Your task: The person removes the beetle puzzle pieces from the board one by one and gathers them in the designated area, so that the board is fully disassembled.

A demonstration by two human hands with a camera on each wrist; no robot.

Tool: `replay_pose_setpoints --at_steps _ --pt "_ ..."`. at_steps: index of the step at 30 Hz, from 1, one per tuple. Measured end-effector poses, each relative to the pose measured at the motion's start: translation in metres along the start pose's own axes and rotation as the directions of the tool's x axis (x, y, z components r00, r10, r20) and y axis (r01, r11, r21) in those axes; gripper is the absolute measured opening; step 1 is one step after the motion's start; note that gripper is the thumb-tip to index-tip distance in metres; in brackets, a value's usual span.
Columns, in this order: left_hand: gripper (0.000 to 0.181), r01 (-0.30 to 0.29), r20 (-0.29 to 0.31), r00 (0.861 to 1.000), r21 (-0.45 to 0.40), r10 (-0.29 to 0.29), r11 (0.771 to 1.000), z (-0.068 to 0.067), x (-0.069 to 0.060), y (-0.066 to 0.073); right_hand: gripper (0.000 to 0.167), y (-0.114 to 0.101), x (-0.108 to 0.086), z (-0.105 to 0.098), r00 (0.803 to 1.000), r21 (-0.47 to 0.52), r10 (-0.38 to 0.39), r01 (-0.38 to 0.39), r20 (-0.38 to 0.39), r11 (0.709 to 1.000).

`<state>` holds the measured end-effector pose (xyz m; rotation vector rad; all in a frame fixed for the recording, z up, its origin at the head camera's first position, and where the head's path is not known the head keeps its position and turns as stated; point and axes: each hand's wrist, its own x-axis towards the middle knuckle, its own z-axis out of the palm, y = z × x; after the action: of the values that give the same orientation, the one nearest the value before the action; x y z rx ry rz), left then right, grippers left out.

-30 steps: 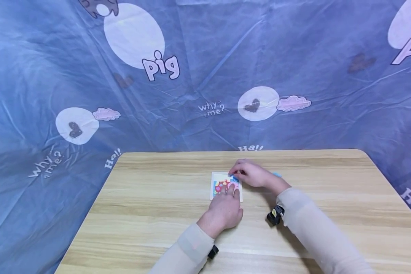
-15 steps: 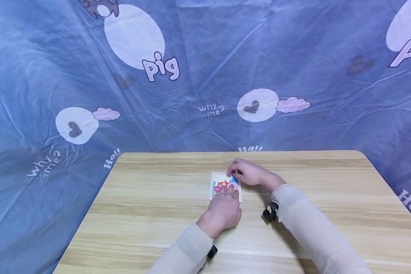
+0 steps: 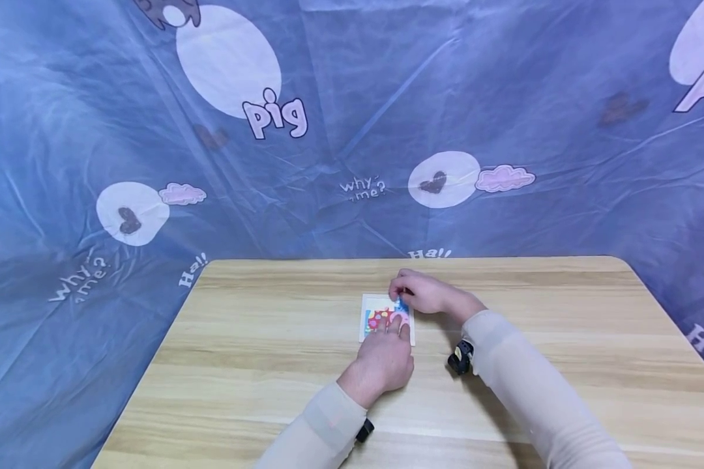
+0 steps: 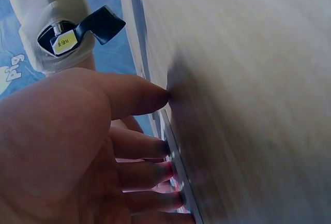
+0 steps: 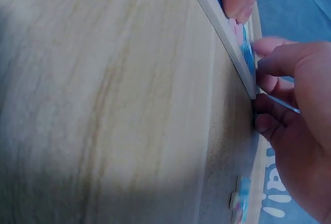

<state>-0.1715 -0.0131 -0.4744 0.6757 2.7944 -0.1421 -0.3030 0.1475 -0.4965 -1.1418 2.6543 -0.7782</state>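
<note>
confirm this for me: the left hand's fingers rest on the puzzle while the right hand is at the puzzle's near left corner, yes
Not quite: the right hand is at the far right corner of the puzzle, as the head view shows, not the near left one. The left hand's fingers do rest on the puzzle.

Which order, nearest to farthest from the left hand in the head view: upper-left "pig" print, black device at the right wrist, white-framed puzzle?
1. White-framed puzzle: under the left hand's fingers.
2. Black device: to that hand's right.
3. "pig" print: far off, upper left.
</note>
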Motion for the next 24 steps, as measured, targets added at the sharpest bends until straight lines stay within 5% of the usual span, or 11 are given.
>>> replay_pose_setpoints --at_steps 11,24 --pt "0.064 -0.022 -0.012 1.000 0.037 0.022 0.999 0.003 -0.005 -0.002 0.026 -0.003 -0.006 0.003 0.999 0.046 -0.002 0.004 -0.036 0.999" --pt "0.063 -0.044 -0.008 0.999 0.038 0.044 0.998 0.005 -0.012 -0.003 0.032 -0.014 -0.006 0.003 1.000 -0.029 -0.024 0.024 -0.001 0.999"
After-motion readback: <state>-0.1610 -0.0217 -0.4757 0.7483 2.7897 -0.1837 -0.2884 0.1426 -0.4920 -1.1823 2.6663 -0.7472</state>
